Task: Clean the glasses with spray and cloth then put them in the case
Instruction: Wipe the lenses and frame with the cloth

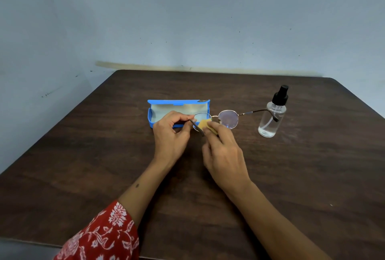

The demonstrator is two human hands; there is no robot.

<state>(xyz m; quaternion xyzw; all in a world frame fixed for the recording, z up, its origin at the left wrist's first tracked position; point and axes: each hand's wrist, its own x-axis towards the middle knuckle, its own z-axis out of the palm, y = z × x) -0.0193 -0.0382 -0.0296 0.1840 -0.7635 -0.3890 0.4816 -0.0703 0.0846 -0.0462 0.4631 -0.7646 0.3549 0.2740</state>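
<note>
Over the table [104, 155], rubbing one lens of the glasses [228, 118] with the cloth [205, 124] pinched in the right hand [223, 151], left hand [173, 132] pinching the frame; still to go in the open case [158, 110].

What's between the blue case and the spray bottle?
In the head view, the glasses, held up by both hands, span the gap between the blue case and the spray bottle; beneath them shows bare table.

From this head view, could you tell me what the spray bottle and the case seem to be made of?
Spray bottle: clear body, likely plastic though glass is possible; you see through it; black pump top. Case: glossy blue shell, probably hard plastic, with a pale matte lining, possibly fabric.
</note>
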